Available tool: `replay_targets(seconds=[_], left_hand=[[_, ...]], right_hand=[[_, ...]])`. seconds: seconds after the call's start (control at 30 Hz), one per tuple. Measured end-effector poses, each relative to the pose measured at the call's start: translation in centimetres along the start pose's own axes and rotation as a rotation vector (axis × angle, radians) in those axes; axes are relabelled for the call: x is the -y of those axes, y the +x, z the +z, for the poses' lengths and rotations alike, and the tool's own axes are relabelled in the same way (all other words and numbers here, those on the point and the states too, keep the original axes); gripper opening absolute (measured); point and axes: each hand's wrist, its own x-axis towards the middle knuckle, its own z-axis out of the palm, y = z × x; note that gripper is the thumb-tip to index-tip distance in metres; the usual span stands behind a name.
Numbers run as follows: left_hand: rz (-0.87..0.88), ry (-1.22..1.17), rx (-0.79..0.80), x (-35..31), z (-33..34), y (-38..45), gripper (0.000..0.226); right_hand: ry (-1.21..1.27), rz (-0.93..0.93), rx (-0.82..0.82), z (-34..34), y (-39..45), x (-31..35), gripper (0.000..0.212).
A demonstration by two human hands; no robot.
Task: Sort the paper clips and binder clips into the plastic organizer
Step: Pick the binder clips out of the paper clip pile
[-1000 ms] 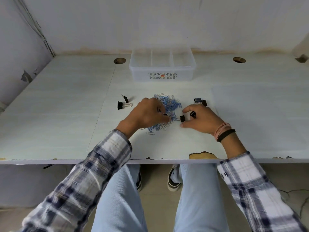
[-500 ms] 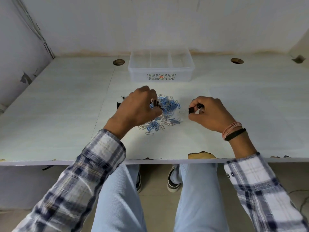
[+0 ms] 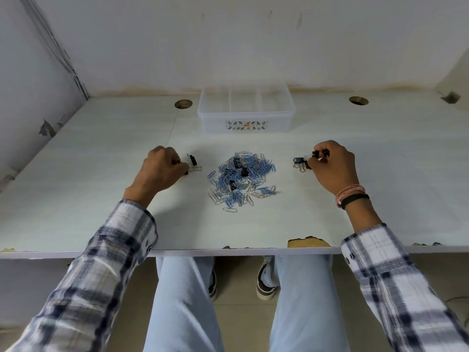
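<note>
Sorting state: blue and silver paper clips [image 3: 241, 180] lie in a loose heap at the middle of the frame, with a few black binder clips mixed into it.
Left hand [image 3: 160, 171]: left of the heap, curled low over the surface [image 3: 76, 174]; its fingers [image 3: 177, 163] are bunched together at two black binder clips [image 3: 193, 162] just beside them, but I cannot tell whether they grip one.
Right hand [image 3: 332, 166]: right of the heap, raised slightly; its fingers are pinched together on a small black binder clip [image 3: 320, 154].
Loose clip: another black binder clip [image 3: 299, 162] with silver handles lies on the surface, touching or just beside the right thumb.
Plastic organizer [image 3: 246, 110]: clear, divided into compartments, upper centre of the frame, well apart from the heap; its contents cannot be made out.
Sleeves: plaid, at both lower corners.
</note>
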Motion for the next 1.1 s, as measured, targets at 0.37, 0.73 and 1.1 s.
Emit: replay_targets(seconds=[0.37,0.73,1.1], left_hand=[[-0.005,-0.036,0.023,0.8,0.4,0.6,0.043],[0.352,-0.067,0.191,-6.8,1.5,-0.7,0.037],[0.354,-0.064,0.266,-7.3,2.7,-0.8,0.041]], right_hand=[[-0.147,-0.075,0.153,1.5,-0.4,-0.2,0.040],[-0.226,-0.266,0.400,2.8,-1.3,6.8,0.034],[-0.219,-0.328,0.532,7.1,-2.0,9.4,0.018]])
